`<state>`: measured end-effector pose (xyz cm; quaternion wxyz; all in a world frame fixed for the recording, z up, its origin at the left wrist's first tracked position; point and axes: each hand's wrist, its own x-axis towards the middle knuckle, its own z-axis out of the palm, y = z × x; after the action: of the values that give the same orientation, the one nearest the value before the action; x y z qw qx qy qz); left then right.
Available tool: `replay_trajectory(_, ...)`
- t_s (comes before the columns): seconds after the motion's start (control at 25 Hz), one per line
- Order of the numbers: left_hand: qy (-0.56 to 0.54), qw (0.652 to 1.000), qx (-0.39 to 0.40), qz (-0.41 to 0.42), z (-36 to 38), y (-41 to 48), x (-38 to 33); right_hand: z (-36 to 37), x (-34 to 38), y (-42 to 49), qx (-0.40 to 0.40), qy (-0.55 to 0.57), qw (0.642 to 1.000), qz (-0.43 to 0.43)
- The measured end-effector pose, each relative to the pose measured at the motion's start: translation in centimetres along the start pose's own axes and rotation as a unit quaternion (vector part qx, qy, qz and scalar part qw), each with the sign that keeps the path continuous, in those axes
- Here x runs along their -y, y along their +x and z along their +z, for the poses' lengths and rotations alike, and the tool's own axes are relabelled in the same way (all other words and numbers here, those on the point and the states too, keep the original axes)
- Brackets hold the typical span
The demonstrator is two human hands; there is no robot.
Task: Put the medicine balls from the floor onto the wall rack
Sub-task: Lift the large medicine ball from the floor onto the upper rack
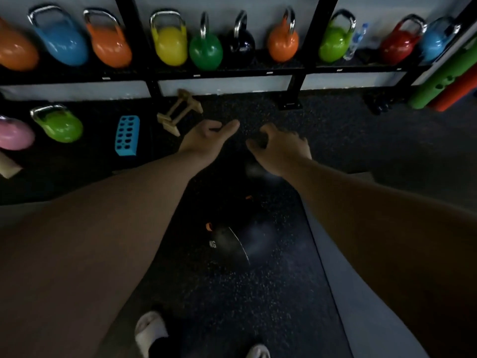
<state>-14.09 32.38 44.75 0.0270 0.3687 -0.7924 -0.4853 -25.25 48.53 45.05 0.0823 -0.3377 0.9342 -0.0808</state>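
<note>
We reach both bare arms forward and down. Our left hand is open, palm turned inward with the thumb pointing toward the right, holding nothing. Our right hand is also empty, its fingers loosely curled and spread apart. The two hands sit near each other with a gap of floor between them.

Below and between our forearms lies a black medicine ball on the speckled rubber floor, marked "KG" in pale letters with an orange mark above; neither hand touches it. A second dark ball seems to lie just beyond it, but it is too dim for us to tell.

Farther out, the black wall rack carries a row of coloured kettlebells. On the floor at left stand a green kettlebell, a blue perforated block and wooden parallettes.
</note>
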Motion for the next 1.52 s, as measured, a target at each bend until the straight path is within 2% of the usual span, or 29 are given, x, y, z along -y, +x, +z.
replay_trajectory(0.08, 0.001, 1.0, -0.003, -0.021, 3.3, 1.1, 3.3, 4.0, -1.4, 1.2, 0.023, -0.003, 1.0, -0.008)
replay_trajectory(0.24, -0.014, 0.997, 0.042, -0.067, 8.6, 2.3, 12.5, 12.8, -3.5, 2.0, 0.058, 0.002, 0.998, -0.008)
replay_trajectory(0.48, 0.09, 0.984, 0.107, -0.11, 15.5, 5.5, 26.7, 27.1, -5.1, 2.1, 0.126, -0.058, 0.989, -0.053)
replay_trajectory(0.64, 0.132, 0.977, 0.12, -0.119, 21.6, 8.1, 35.4, 37.0, -7.6, 5.3, 0.152, -0.081, 0.982, -0.072)
replay_trajectory(0.72, 0.145, 0.976, 0.103, -0.126, 24.1, 9.4, 38.8, 41.4, -9.1, 7.1, 0.161, -0.092, 0.979, -0.084)
replay_trajectory(1.0, 0.15, 0.98, 0.038, -0.124, 29.3, 12.3, 46.0, 50.1, -12.6, 13.3, 0.156, -0.11, 0.977, -0.097)
replay_trajectory(1.32, 0.094, 0.989, -0.031, -0.11, 30.4, 15.3, 48.8, 53.4, -14.2, 21.2, 0.211, -0.168, 0.959, -0.093)
replay_trajectory(1.4, 0.088, 0.989, -0.054, -0.102, 30.7, 15.9, 49.2, 55.0, -15.0, 22.6, 0.252, -0.145, 0.955, -0.06)
replay_trajectory(1.52, 0.098, 0.988, -0.069, -0.097, 31.1, 16.4, 50.0, 57.6, -16.6, 24.4, 0.338, -0.015, 0.939, 0.058)
